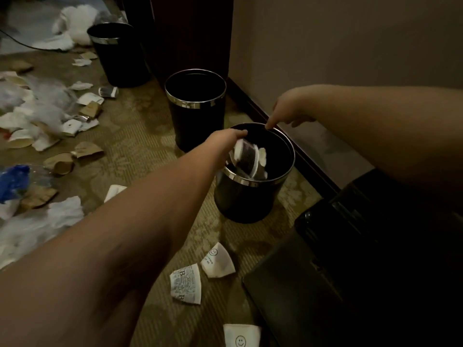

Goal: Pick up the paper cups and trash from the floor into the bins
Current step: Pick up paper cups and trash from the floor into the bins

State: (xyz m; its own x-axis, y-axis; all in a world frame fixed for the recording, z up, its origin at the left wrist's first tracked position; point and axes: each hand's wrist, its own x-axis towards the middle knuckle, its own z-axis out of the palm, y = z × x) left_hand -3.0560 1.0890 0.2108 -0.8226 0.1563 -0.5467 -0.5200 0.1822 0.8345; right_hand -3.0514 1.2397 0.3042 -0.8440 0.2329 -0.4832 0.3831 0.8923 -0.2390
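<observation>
My left hand (225, 144) reaches over the nearest black bin (253, 182) and grips crushed white paper cups (248, 160) just above its opening. My right hand (288, 108) hovers at the bin's far side, one fingertip touching the chrome rim. Flattened white cups lie on the carpet near me: one with a smiley (218, 261), one with printed text (186, 284), and another smiley cup (241, 336) at the bottom edge. A wide litter of brown and white cups and tissue (50, 116) covers the floor to the left.
Two more black bins stand in a row along the wall, the middle one (195, 103) and the far one (110, 41). A dark case or furniture piece (350, 259) sits at the lower right. A blue plastic bag (12, 181) lies at the left.
</observation>
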